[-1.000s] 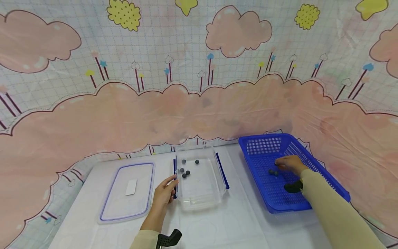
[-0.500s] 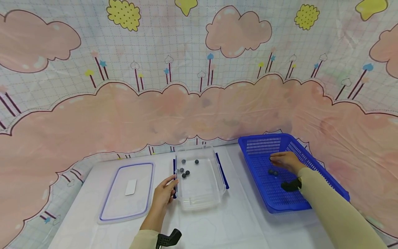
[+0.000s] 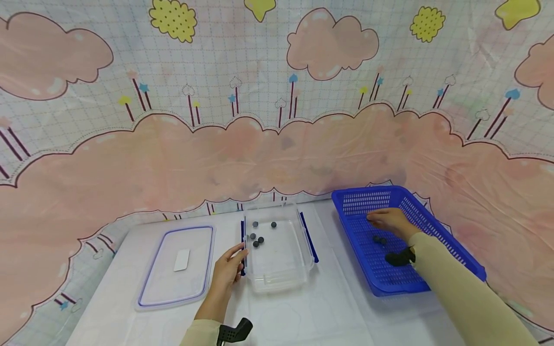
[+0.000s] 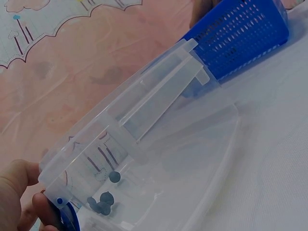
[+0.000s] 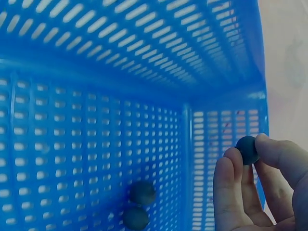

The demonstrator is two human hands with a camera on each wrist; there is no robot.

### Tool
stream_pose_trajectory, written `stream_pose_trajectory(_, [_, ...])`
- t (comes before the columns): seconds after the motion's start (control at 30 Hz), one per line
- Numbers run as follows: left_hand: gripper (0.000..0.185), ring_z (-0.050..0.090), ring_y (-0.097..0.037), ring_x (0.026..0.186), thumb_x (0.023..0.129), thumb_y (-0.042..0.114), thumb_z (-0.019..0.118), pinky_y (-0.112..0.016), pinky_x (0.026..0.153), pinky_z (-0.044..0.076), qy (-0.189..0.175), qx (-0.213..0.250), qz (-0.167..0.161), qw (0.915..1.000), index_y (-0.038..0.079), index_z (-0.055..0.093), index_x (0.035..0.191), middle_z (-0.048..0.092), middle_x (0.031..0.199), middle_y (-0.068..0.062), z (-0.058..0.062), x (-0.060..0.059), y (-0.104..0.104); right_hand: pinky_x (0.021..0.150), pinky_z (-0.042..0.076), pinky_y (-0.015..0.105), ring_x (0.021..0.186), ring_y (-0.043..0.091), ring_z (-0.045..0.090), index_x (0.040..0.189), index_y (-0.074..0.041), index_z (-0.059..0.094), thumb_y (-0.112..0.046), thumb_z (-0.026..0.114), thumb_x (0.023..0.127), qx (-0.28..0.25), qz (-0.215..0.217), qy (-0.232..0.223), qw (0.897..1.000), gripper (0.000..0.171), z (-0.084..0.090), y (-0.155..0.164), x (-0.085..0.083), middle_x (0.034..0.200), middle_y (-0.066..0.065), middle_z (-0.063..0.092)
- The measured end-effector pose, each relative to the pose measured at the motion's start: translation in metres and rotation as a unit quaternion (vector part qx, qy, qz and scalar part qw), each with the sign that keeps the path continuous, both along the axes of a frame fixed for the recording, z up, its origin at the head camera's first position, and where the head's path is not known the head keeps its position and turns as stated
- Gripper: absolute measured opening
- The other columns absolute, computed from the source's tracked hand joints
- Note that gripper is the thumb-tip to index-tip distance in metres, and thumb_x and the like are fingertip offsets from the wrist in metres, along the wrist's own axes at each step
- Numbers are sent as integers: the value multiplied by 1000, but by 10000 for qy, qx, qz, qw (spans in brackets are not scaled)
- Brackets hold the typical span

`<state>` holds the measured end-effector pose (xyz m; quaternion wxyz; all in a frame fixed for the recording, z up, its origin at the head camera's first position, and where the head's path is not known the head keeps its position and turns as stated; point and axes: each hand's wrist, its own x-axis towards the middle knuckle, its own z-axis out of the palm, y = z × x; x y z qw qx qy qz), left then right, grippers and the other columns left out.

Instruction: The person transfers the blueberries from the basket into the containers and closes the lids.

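Observation:
My left hand (image 3: 226, 269) grips the left side of a clear plastic box (image 3: 281, 281), with the thumb at the rim and fingers by a blue latch (image 4: 71, 216). Several small dark balls (image 3: 273, 225) lie inside the box, most of them toward its left side. Over the blue basket (image 3: 381, 288), my right hand (image 3: 391, 223) pinches one dark ball (image 5: 247, 150) between thumb and fingertips, raised off the basket floor. Two more dark balls (image 5: 142, 192) lie close together on that floor, below the hand.
A clear lid (image 3: 162, 281) with a blue-purple seal and a white label (image 3: 182, 260) lies flat at the left on the white table (image 3: 311, 317). A printed cloth backdrop (image 3: 259, 158) rises behind the table. The basket's slotted walls stand around my right hand.
My right hand has lifted from the basket floor and shifted left with one ball. My left hand and the box have stayed in place.

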<state>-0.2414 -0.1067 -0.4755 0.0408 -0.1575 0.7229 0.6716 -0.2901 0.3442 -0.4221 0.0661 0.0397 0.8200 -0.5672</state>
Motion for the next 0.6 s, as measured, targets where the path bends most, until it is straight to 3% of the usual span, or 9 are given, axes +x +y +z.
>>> stream_pose_trajectory(0.2, [44, 46, -5, 62, 93, 27, 67, -19, 52, 38, 4, 18, 24, 10000, 14, 60, 135, 51, 74, 4, 0, 0, 0, 98, 48, 44, 101, 17, 68, 128, 19, 51, -8, 58, 98, 107, 320, 298, 9990, 41, 1, -12, -1, 120, 25, 65])
stream_pose_trajectory(0.43, [46, 46, -7, 64, 93, 29, 68, -19, 53, 38, -44, 33, 45, 10000, 14, 60, 135, 51, 74, 4, 0, 5, 2, 96, 51, 39, 89, 4, 66, 128, 16, 53, -9, 61, 97, -173, 319, 248, 9990, 41, 6, -23, -1, 107, 6, 70])
stream_pose_trajectory(0.6, [44, 46, -6, 61, 93, 27, 67, -19, 52, 38, 2, 55, 58, 10000, 13, 60, 135, 51, 72, 4, 0, 8, 3, 94, 53, 36, 87, 3, 65, 129, 17, 52, -9, 62, 96, -215, 329, 295, 9988, 43, 12, -31, 0, 107, 7, 70])
